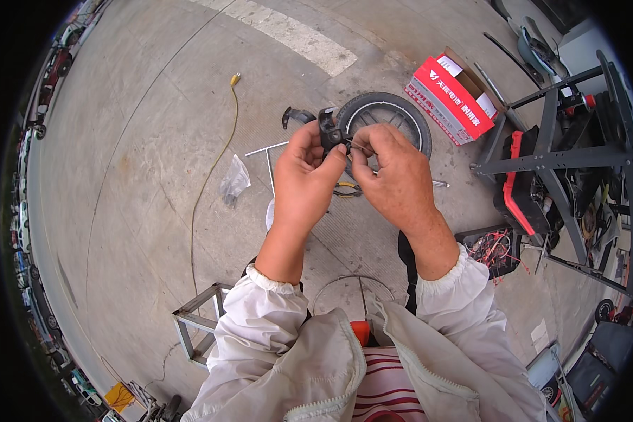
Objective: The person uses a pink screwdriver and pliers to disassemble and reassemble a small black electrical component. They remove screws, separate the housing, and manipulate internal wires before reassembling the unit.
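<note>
Right now, in the head view, your left hand (304,176) is pinched shut on a small black plastic part (328,129), held up in front of you above the grey concrete floor (141,162). Your right hand (395,172) meets it from the other side, thumb and forefinger pressed together on a thin metal wire or pin (356,147) that sits at the part's edge; whether it has entered the part you cannot tell from here.

Keep the left grip steady and let only the right fingers move. Hold the wire close to its tip so it does not bend, and keep both wrists near each other for support.

Below your hands lie a black rubber wheel with a grey spoked rim (389,119), yellow-handled pliers (347,188) and a T-shaped metal wrench (268,158). A red and white cardboard box (451,95) sits to the right.
</note>
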Tool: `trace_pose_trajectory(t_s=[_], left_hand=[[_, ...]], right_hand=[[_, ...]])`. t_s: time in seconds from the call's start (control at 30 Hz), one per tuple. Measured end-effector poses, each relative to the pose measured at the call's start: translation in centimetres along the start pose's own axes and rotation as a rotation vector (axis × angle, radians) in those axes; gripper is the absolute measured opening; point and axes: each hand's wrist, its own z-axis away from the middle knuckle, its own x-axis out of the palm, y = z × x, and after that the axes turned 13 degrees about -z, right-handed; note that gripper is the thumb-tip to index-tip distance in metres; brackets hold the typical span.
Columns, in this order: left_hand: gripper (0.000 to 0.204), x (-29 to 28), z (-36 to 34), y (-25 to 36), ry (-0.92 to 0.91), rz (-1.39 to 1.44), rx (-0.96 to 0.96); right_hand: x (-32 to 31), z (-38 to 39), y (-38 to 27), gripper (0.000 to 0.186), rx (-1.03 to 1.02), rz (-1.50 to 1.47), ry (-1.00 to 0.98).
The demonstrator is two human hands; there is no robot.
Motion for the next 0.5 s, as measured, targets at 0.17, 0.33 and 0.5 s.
trace_pose_trajectory(t_s=[0.17,0.33,0.5], left_hand=[[0.039,-0.04,0.02,-0.08,-0.021,-0.003,-0.003],[0.040,0.05,0.03,0.02,-0.041,-0.005,-0.021],[0.040,0.12,-0.01,0.04,-0.055,0.052,-0.012]], right_hand=[[0.09,0.03,0.22,0.014,-0.039,0.027,0.015],[0.11,0.10,0.29,0.015,0.002,0.028,0.015],[0.30,0.12,0.13,0.018,0.182,-0.115,0.030]])
